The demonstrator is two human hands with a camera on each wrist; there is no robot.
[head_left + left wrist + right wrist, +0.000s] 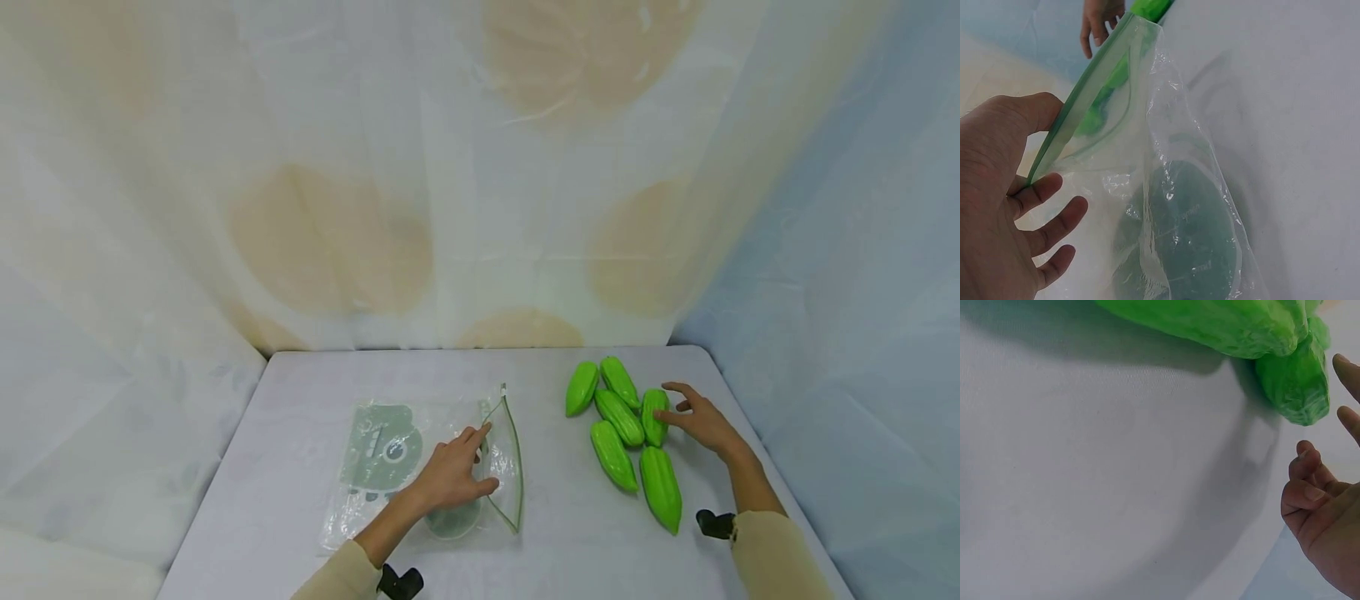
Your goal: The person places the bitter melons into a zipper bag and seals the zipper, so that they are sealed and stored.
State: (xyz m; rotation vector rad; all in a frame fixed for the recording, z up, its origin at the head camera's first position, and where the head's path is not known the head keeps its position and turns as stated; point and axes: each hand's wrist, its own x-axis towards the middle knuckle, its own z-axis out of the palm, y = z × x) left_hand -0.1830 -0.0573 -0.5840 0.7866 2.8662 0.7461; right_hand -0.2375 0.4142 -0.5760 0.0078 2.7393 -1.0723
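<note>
A clear zip bag point(450, 412) with green print and a green-edged mouth lies flat on the table. My left hand point(450, 471) holds its mouth apart, thumb and index finger at the green rim point(1072, 109), the other fingers spread. Several bright green, ridged gourds point(618, 417) lie in a cluster right of the bag. Over the rightmost of them, a short gourd point(654, 408), my right hand point(701, 421) reaches with thumb and index finger spread apart. In the right wrist view a gap shows between those fingers point(1300, 497) and the nearest gourd point(1297, 387).
The white-covered table point(292, 433) ends at a patterned curtain point(450, 250) behind. A pale blue sheet point(847, 333) hangs along the right side and a whitish sheet point(112, 400) along the left. Black wrist mounts point(401, 582) sit at both sleeves.
</note>
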